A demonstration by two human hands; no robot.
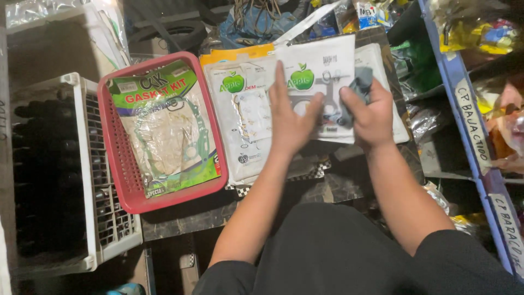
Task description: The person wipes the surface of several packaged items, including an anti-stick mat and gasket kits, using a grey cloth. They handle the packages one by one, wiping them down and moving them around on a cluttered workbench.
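1. The left hand (292,117) lies flat, fingers straight, pressing a white gasket packet (319,65) near the counter's (180,216) far edge.
2. The right hand (371,112) is closed around a grey cloth (360,84) on that packet.
3. A red basket (117,158) sits left.

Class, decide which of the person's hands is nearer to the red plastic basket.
Left. The left hand lies flat on a white packet, just right of the red plastic basket; the right hand, clutching a grey cloth, is farther right.
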